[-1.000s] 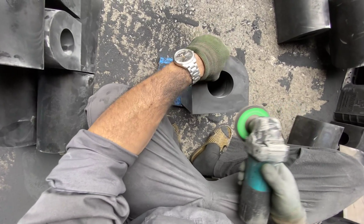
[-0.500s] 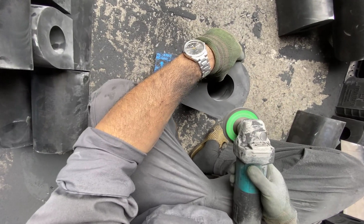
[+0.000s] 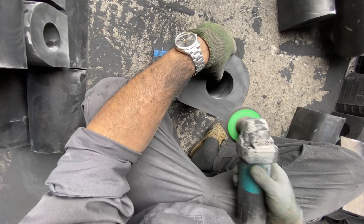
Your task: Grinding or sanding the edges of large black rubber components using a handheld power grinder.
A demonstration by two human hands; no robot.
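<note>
Since half a second ago the left hand (image 3: 215, 43) has tipped the black block (image 3: 223, 89) further over, so its round hole now faces up toward the camera, and the grinder (image 3: 252, 153) has drawn a little lower and closer to the body.

That left hand, in a green glove with a steel wristwatch (image 3: 189, 45) above it, is closed over the block's top edge, fingers curled down just beside the hole. The hole in the block looks dark; whether anything sits inside cannot be told. The block leans on the gritty concrete floor (image 3: 149, 25), directly under the grip.

Below and to the right of that grip, the right hand (image 3: 273, 191), gloved in grey-green, is wrapped tight around the teal handle of the grinder. Its dusty grey head and green disc point toward the block's lower edge, near it but not touching.

Between the two hands lies a worn shoe (image 3: 209, 143) and the grey trouser legs (image 3: 165, 174), crossing under the tool.

Left of the holding hand, well apart, stand more black blocks (image 3: 45, 33), one showing the same round hole. Right of the grinder lie further dark blocks (image 3: 315, 124) and a black moulded part (image 3: 358, 93).
</note>
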